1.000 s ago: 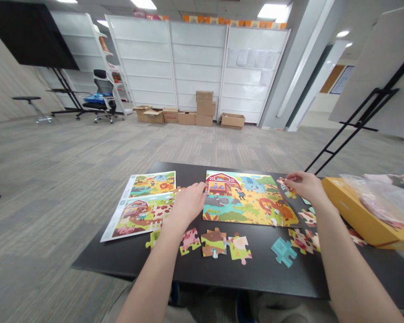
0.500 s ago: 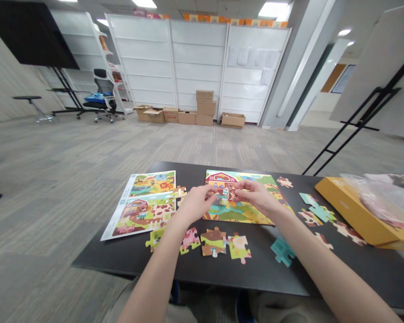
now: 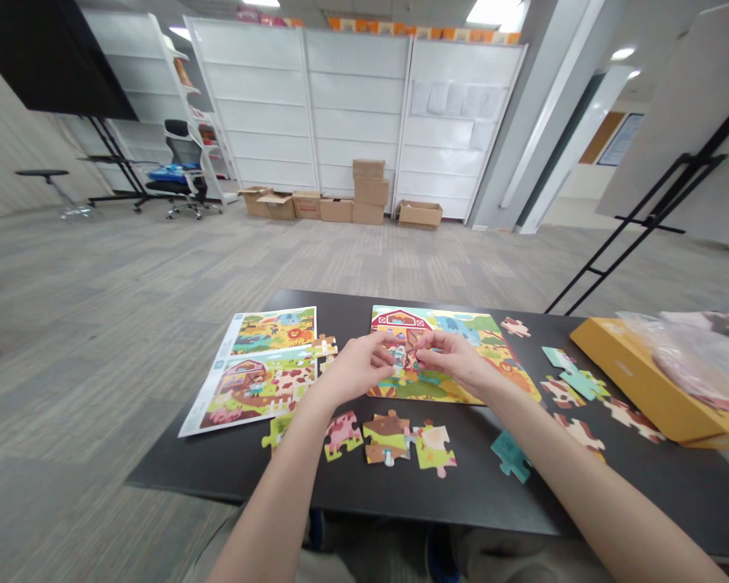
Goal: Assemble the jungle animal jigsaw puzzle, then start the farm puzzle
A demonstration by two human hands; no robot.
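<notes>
Above the colourful picture board (image 3: 510,364) with a red barn and animals, my two hands come close together. A small jigsaw piece (image 3: 406,358) with a figure on it is between their fingertips. My right hand (image 3: 453,358) pinches its right side between thumb and fingers. My left hand (image 3: 361,364) is closed at its left side. Fingers hide part of the piece, so I cannot tell whether it is one piece or two joined. Nearer me lie a pink pig piece (image 3: 343,436), a brown and green piece (image 3: 387,438) and a chicken piece (image 3: 434,447).
A printed picture sheet (image 3: 224,397) lies on the left of the black table (image 3: 364,494). To the right are a teal piece (image 3: 510,455), several cow-patterned pieces (image 3: 632,419) and a yellow box (image 3: 644,380) with plastic wrapping. Cardboard boxes (image 3: 370,193) stand across the room.
My right hand has shifted slightly left and the pinched piece has turned and moved a little left. My left hand stays nearly in place. The view has tilted slightly.
</notes>
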